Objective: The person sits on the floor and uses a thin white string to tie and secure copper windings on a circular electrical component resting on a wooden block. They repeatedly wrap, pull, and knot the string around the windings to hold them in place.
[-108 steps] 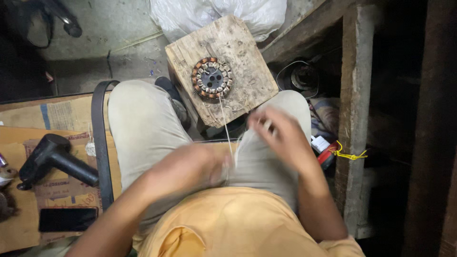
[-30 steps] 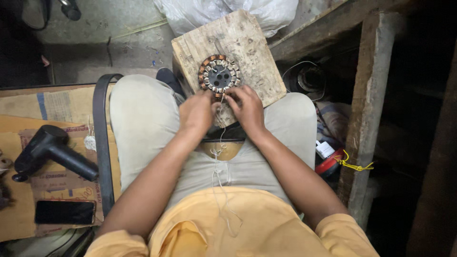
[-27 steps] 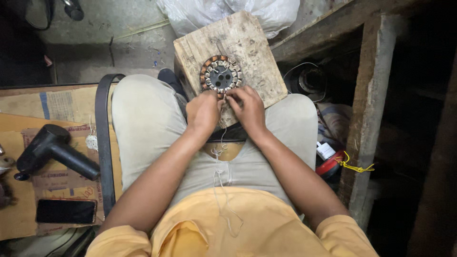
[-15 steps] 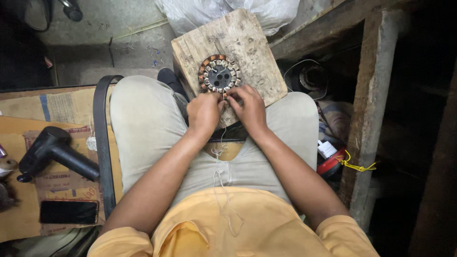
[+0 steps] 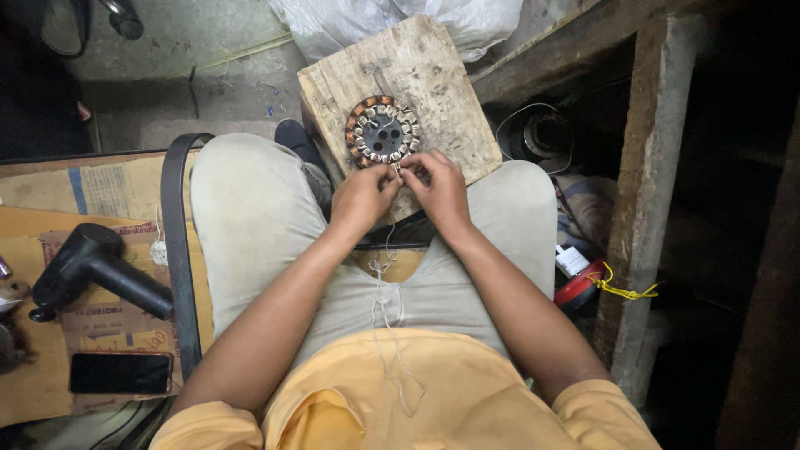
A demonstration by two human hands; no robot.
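Since both hands, left (image 5: 362, 196) and right (image 5: 437, 185), are pinched on the thin thread (image 5: 390, 275) at the near edge of the stator (image 5: 382, 131) on the wooden block (image 5: 400, 75) just ahead, I'd guess a hard tug snaps it.

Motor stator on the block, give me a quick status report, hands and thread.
Left hand and right hand pinch white thread at stator near edge. Stator flat on wooden block. Thread trails down lap. Nothing in the way.
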